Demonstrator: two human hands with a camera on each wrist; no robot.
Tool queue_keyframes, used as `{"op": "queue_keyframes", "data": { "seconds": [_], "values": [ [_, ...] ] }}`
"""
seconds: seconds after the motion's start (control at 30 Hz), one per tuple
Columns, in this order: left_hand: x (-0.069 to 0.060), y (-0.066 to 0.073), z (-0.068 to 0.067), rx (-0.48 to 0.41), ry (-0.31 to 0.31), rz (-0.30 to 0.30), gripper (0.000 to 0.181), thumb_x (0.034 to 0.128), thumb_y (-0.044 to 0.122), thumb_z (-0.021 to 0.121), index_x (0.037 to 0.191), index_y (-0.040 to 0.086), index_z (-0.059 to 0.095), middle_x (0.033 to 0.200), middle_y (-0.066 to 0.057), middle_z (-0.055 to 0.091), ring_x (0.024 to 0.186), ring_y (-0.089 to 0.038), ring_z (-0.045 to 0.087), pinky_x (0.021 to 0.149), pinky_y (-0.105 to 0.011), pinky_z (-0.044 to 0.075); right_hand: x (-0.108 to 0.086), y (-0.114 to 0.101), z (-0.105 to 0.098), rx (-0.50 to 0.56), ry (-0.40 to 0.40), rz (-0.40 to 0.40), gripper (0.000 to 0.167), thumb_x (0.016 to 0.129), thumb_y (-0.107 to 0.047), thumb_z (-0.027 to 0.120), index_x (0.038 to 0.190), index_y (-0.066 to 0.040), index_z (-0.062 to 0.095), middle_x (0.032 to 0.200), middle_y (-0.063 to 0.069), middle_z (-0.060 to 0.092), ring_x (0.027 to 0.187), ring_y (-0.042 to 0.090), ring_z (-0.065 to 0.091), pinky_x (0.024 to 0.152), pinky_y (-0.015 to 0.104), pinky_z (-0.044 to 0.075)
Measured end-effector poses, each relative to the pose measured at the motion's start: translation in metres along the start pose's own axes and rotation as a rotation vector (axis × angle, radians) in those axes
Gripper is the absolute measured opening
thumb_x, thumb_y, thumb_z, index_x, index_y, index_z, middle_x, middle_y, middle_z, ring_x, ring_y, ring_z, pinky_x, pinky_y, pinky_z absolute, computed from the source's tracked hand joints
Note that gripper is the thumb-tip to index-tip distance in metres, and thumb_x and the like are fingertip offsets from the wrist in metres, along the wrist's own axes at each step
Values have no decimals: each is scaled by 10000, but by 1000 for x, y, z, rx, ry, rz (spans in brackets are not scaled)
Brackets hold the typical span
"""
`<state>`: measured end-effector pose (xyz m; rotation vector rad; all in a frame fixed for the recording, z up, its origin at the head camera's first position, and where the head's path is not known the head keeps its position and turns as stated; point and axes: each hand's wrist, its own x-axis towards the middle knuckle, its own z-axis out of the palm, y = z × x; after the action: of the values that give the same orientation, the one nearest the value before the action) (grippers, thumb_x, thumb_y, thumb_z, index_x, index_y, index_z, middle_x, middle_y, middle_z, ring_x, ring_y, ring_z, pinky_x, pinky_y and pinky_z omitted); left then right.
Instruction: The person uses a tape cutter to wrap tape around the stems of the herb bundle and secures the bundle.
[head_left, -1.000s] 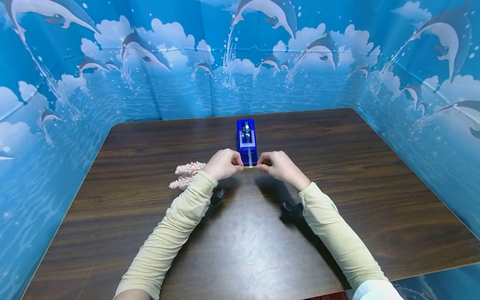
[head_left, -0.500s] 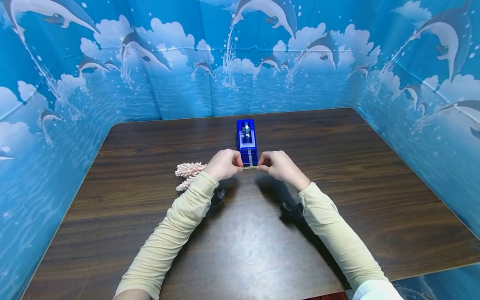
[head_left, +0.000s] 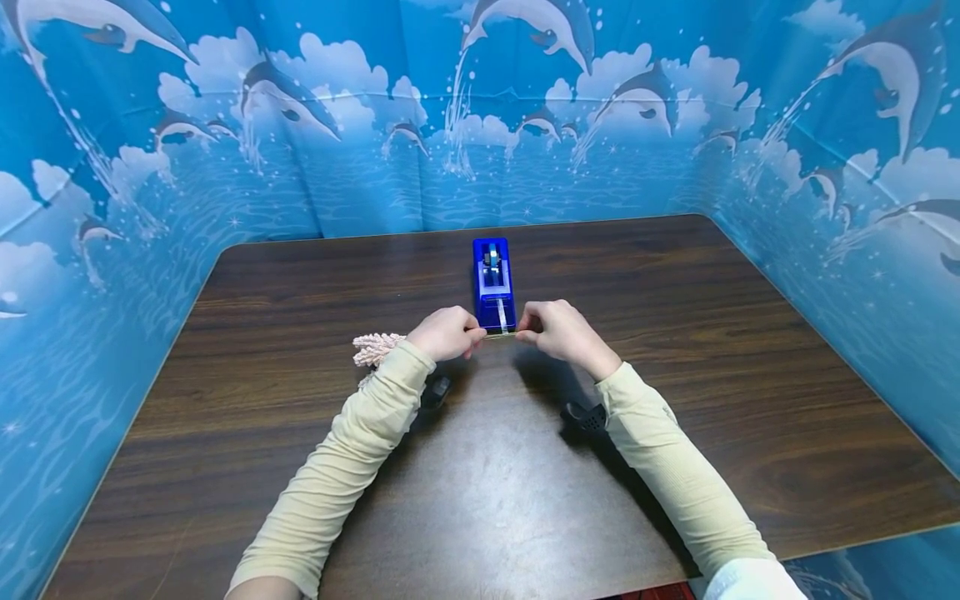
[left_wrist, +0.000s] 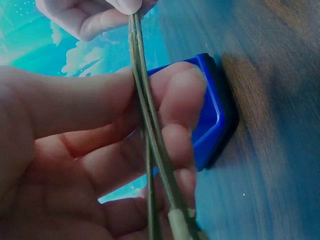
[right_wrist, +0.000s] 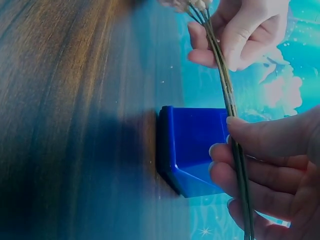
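Note:
Both hands hold a bundle of thin green stems [head_left: 501, 336] level, just in front of a blue tape dispenser [head_left: 481, 283]. Pale pink flower heads [head_left: 375, 347] stick out to the left, partly behind the left sleeve. My left hand [head_left: 446, 335] pinches the stems near the flowers; in the left wrist view its thumb lies across the stems [left_wrist: 150, 112]. My right hand [head_left: 557, 335] pinches them farther along, and the right wrist view shows its thumb and fingers [right_wrist: 265, 137] around them. A clear strip of tape [head_left: 502, 315] runs from the dispenser's front to the stems.
The dispenser stands toward the far edge of a dark wood-grain table [head_left: 675, 375]. A blue curtain [head_left: 360, 183] with dolphins hangs around the table's back and sides. Black wrist devices [head_left: 585, 418] hang beneath the forearms.
My left hand's fingers have shifted on the stems and its knuckles sit slightly lower. The flower heads have turned and moved a little. The right hand and the dispenser have barely moved.

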<state>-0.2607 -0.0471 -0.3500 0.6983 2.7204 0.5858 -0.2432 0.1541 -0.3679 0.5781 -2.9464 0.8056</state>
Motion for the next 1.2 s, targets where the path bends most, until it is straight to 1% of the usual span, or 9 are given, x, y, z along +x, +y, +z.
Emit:
{"op": "queue_keyframes", "data": {
  "seconds": [0.07, 0.23, 0.4, 0.5, 0.63, 0.73, 0.93, 1.07, 1.2],
  "values": [
    [0, 0, 0, -5, 20, -2, 295, 969, 226, 554, 813, 37, 720, 606, 21, 628, 649, -113, 548, 676, -244, 412, 0, 0, 0, -3, 2, -7, 107, 865, -138, 717, 819, -64, 656, 755, 55, 685, 651, 139, 565, 628, 288, 457],
    [1, -2, 0, -8, 74, -17, 262, 928, 229, 618, 767, 45, 711, 623, 11, 634, 674, -145, 564, 666, -265, 415, 1, 2, 0, 1, -14, -25, 119, 859, -133, 722, 818, -57, 640, 757, 63, 680, 653, 145, 558, 631, 281, 454],
    [1, -2, 1, -5, 110, -14, 229, 901, 230, 656, 743, 73, 707, 626, 9, 631, 675, -151, 566, 663, -273, 421, 2, 5, 0, 57, -50, -31, 122, 888, -148, 690, 838, -52, 635, 746, 65, 679, 642, 127, 572, 610, 254, 459],
    [1, -1, 0, -11, 120, -15, 211, 890, 230, 675, 751, 75, 717, 650, 12, 628, 673, -146, 555, 657, -270, 420, 3, 8, 0, 87, -65, -37, 151, 928, -155, 637, 863, -24, 673, 717, 65, 679, 622, 114, 581, 596, 247, 460],
    [1, -2, 0, -12, 130, 0, 195, 866, 231, 704, 755, 73, 730, 679, 11, 633, 664, -142, 539, 645, -264, 417, 3, 8, 1, 63, -59, -48, 190, 947, -140, 606, 886, -2, 721, 703, 71, 683, 613, 109, 576, 598, 246, 455],
    [0, -4, 0, -1, 144, 11, 182, 839, 222, 727, 728, 78, 727, 671, 8, 634, 656, -145, 534, 635, -265, 415, 3, 7, 2, 40, -42, -50, 165, 936, -137, 622, 879, -19, 722, 724, 63, 683, 633, 111, 566, 616, 251, 456],
    [2, -3, 0, 11, 150, 3, 184, 817, 215, 750, 702, 83, 694, 679, 3, 626, 666, -153, 534, 635, -270, 412, 2, 3, 2, 23, -4, -43, 99, 910, -127, 656, 854, -58, 698, 753, 47, 678, 671, 124, 573, 656, 283, 480],
    [2, -3, 1, 7, 140, -9, 184, 819, 216, 753, 707, 88, 682, 701, -7, 636, 687, -164, 545, 660, -282, 424, 2, 2, 1, -2, -19, -41, 110, 908, -134, 661, 845, -45, 681, 753, 55, 676, 668, 124, 572, 649, 280, 480],
    [2, -2, 1, 6, 134, -1, 172, 813, 220, 757, 718, 92, 690, 721, -22, 657, 704, -178, 563, 676, -298, 439, 0, 2, -1, -20, -45, -34, 118, 908, -136, 661, 839, -40, 662, 746, 53, 662, 653, 120, 548, 628, 262, 458]
  ]
}}
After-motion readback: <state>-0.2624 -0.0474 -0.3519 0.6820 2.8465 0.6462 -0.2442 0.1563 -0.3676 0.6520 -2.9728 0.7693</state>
